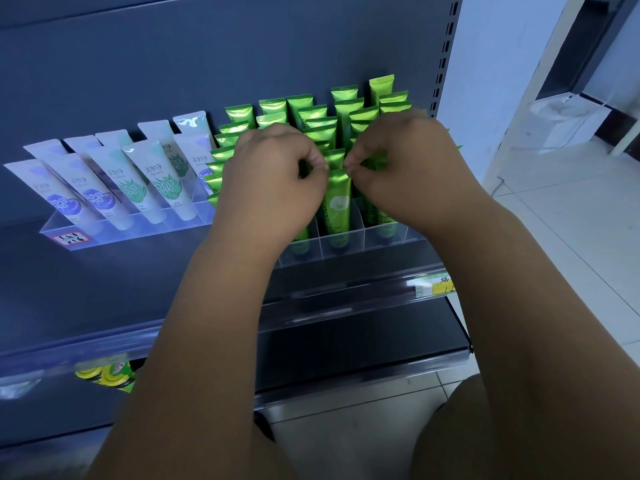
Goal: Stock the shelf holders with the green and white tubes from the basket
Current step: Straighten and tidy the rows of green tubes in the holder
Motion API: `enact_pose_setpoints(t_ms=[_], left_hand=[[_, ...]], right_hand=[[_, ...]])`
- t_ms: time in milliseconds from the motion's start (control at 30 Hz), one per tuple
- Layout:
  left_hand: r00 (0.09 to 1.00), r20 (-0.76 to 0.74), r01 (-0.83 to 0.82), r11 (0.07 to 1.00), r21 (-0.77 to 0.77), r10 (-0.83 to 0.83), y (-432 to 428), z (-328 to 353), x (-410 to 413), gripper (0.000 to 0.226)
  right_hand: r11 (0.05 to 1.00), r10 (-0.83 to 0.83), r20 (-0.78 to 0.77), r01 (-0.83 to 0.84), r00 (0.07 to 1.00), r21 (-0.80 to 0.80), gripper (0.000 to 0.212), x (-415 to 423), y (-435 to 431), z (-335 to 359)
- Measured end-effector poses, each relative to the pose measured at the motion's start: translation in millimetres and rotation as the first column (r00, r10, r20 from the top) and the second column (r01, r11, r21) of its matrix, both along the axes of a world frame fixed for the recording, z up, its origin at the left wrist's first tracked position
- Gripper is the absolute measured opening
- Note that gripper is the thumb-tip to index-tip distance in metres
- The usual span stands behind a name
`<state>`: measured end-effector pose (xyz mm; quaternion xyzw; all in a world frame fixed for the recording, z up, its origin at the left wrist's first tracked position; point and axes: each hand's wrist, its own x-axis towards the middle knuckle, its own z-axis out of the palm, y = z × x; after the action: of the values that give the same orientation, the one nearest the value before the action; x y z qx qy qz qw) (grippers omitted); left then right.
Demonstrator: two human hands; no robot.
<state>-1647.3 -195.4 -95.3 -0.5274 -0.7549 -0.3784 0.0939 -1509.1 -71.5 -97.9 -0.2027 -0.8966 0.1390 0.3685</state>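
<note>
Several shiny green tubes (349,109) stand cap-down in a clear divided holder (343,247) on the right of the shelf. White tubes (157,183) with green or purple prints lean in a second clear holder (135,230) to the left. My left hand (273,181) and my right hand (405,171) hover side by side over the front rows of green tubes. Each hand pinches the top edge of a front-row green tube (337,202) with thumb and forefinger. The basket is out of view.
The dark shelf has a clear price rail (346,299) with a yellow tag (433,289) along its front. Yellow-green cans (107,374) sit on the shelf below. A perforated upright (445,53) bounds the shelf on the right, beside a tiled floor (554,237).
</note>
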Motion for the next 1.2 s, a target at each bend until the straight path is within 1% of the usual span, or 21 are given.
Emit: enact_pose_setpoints(t_ms=[100,167,233,400,533,767,933,1033,1200], left_hand=[[1.000,0.015,-0.027,0.999,0.026,0.027,2,-1,-1,0.012],[0.999,0.024,-0.049,0.998,0.044,0.048,3,0,-4,0.014],[0.997,0.035,-0.065,0.996,0.060,0.063,4,-1,-9,0.015],[0.994,0.053,-0.101,0.994,0.050,0.098,11,0,-12,0.015],[0.994,0.020,-0.105,0.994,0.021,0.105,17,-2,-15,0.012],[0.993,0.024,-0.116,0.993,0.004,0.116,20,-3,-19,0.010],[0.991,0.019,-0.132,0.991,0.004,0.132,21,-2,-20,0.013],[0.991,0.032,-0.129,0.992,0.003,0.128,22,1,-23,0.012],[0.989,0.078,-0.121,0.992,-0.031,0.123,23,1,-24,0.007]], right_hand=[[0.999,-0.047,-0.070,0.045,0.996,-0.022,0.013,-1,-1,1],[0.991,-0.115,-0.127,0.105,0.985,-0.087,0.012,-3,0,3],[0.979,-0.159,-0.142,0.138,0.977,-0.148,0.012,-5,2,4],[0.984,-0.134,-0.107,0.119,0.985,-0.136,0.012,-12,9,2],[0.986,-0.106,-0.092,0.093,0.990,-0.136,0.011,-14,18,3],[0.993,-0.066,-0.032,0.063,0.997,-0.103,0.012,-19,29,4],[0.990,-0.088,0.046,0.093,0.995,-0.106,0.010,-21,31,6],[0.990,-0.127,0.112,0.134,0.985,-0.049,0.011,-22,31,7],[0.988,-0.141,0.120,0.147,0.983,-0.044,0.010,-20,25,8]])
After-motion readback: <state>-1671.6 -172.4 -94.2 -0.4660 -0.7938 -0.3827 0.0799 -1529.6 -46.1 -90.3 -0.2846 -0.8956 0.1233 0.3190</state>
